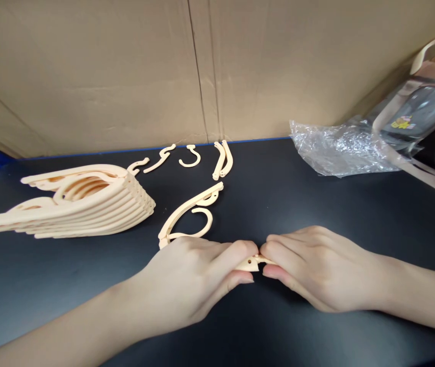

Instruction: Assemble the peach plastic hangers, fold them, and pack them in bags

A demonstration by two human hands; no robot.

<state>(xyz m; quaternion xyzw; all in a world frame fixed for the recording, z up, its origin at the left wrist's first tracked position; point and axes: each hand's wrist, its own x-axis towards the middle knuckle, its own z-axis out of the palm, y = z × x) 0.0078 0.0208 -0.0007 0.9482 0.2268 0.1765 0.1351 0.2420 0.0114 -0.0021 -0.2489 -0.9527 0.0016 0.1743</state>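
A left hand [198,280] grasps a holed, cream plastic piece [246,265] against a slim cream plastic tip [266,260] pinched in the right hand [318,267] above a smooth black tabletop [297,204].

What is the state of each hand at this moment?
Left hand: closed, holding a cream plastic piece.
Right hand: closed, holding a narrow cream part.

Left hand [202,278], right hand [316,272], both curled

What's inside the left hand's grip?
The left hand holds a cream piece; its holed end shows past the fingers. The rest, inside the grip, is covered.
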